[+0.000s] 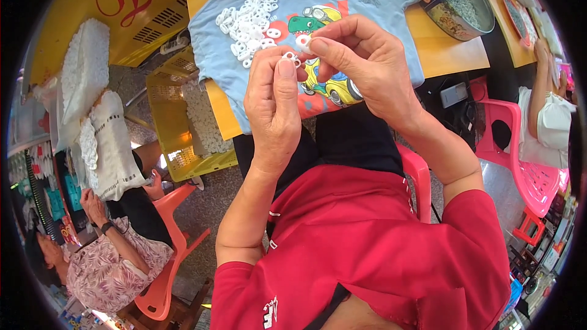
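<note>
My left hand [273, 101] is closed, pinching a small white plastic piece with round holes [291, 58] between thumb and fingers. Just above and to the right, my right hand [371, 64] grips another small white piece [303, 42] between thumb and forefinger; a reddish spot shows in it. The two pieces are close together, and I cannot tell if they touch. Under both hands a light blue T-shirt [217, 64] with a cartoon print is spread over the table. A heap of similar white two-holed pieces [249, 21] lies on the shirt, left of my hands.
A round tin [428, 3] of small shiny parts stands at the table's right. A yellow crate [168, 110] holding white pieces is below left. Co-workers sit on either side, one on an orange chair [165, 269]. A pink chair [529, 174] stands at right.
</note>
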`<state>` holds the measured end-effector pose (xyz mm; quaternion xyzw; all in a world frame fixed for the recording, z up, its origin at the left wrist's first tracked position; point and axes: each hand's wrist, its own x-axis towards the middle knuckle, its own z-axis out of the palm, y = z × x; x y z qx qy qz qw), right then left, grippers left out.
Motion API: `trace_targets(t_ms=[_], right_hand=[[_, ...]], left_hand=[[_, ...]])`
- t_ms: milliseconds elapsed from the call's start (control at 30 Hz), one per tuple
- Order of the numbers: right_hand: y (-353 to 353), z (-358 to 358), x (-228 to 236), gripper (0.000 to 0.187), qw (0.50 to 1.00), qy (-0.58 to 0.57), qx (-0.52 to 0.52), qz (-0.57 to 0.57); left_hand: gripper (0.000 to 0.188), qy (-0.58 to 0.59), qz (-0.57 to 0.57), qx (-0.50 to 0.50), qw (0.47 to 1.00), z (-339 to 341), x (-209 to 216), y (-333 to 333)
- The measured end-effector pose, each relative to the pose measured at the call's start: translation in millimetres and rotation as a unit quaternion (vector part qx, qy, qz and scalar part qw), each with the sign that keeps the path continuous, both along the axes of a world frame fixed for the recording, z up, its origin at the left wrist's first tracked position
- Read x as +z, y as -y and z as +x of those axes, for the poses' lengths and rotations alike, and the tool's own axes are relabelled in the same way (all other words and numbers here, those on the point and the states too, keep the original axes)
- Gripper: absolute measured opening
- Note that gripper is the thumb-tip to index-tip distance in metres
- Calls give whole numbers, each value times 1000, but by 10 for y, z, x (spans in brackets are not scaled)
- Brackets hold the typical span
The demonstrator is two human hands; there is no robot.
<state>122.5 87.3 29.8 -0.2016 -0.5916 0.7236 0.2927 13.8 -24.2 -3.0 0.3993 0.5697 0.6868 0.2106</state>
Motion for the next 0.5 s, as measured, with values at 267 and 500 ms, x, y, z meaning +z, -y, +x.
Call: trace_targets(t_ms=[267, 500], right_hand=[[-5, -5, -27, 18, 999, 5, 2, -39], [1, -4, -42, 18, 998, 1, 15, -62]], left_hand=[[26, -9, -10, 6, 1000, 0, 11, 8], [18, 0, 7, 5, 1000, 19, 39, -4]])
